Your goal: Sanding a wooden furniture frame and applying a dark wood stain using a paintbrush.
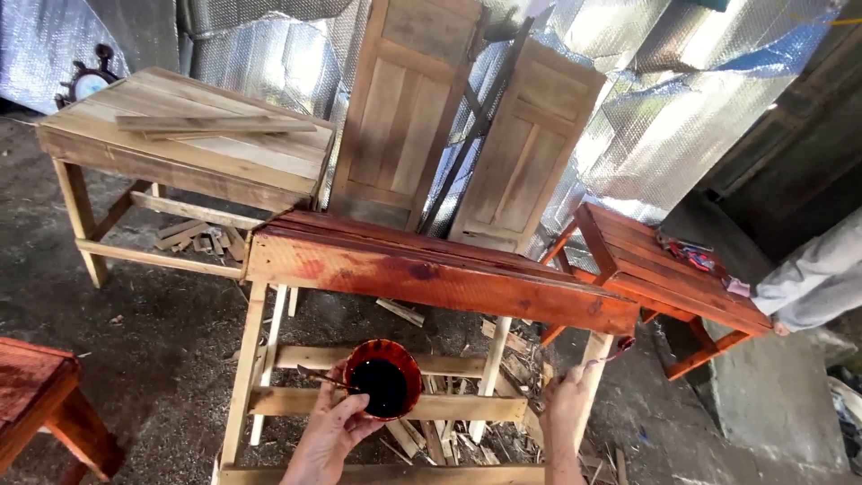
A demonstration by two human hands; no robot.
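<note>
Red-stained bowl [383,379] of dark liquid sitting in left hand [330,435], fingers curling around rim, low centre of view. Right hand [566,406] pinching thin brush [607,353], bristle end touching unstained leg [593,377] of counter [431,274]. Counter top and front edge showing wet red stain, legs and lower rails bare wood. Second stained bench [669,278] standing right; another person's sleeve [813,283] reaching toward it. Bare wooden table [184,144] standing back left, two door panels [467,126] leaning on foil wall. Scraps lying on floor [162,350].

Bare forearms, stain-smeared left hand [330,437]
</note>
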